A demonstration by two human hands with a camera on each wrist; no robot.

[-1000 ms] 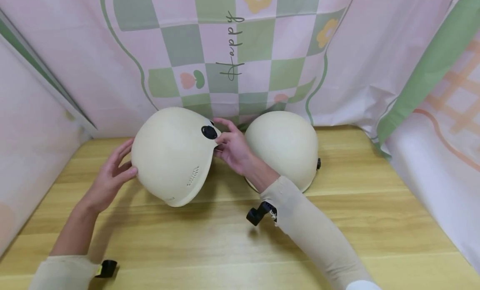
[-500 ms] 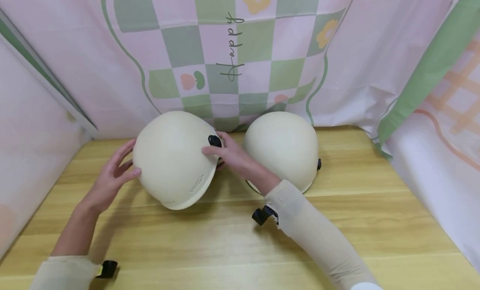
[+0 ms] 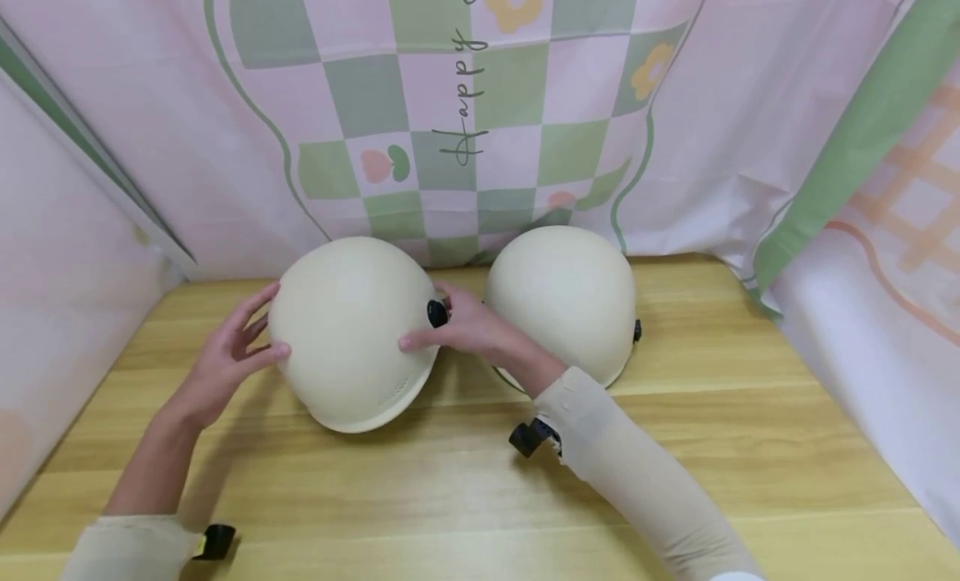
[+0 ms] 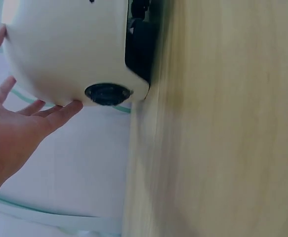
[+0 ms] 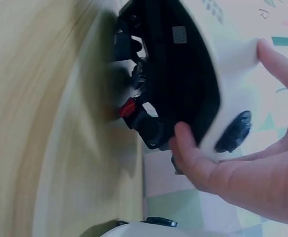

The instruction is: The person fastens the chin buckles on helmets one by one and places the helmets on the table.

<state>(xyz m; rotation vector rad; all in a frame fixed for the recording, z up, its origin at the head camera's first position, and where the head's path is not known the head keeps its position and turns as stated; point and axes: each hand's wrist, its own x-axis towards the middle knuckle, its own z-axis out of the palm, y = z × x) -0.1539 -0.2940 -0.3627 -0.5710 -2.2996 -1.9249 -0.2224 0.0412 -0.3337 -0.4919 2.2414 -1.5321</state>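
Observation:
A cream helmet (image 3: 352, 331) is held between both hands on the left part of the table. My left hand (image 3: 228, 356) touches its left side with spread fingertips and thumb. At the right rim my right hand (image 3: 472, 323) grips it by a black round fitting (image 3: 437, 313), thumb across the outer shell. The right wrist view shows fingertips inside the rim, beside the black lining (image 5: 183, 74), dark straps and a red buckle piece (image 5: 128, 107). Another black round fitting (image 4: 106, 94) shows near the left fingers. The helmet's rim is tilted up on the right-hand side.
A second cream helmet (image 3: 562, 298) stands dome up just to the right, partly behind my right forearm. Both are on a wooden table (image 3: 420, 514). A checkered curtain (image 3: 442, 147) hangs at the back, and more cloth (image 3: 885, 298) hangs at the right.
The left helmet has come lower and tipped so its dome faces more upward. My right hand has followed down, and its thumb has moved onto the outer shell. The left hand barely moved.

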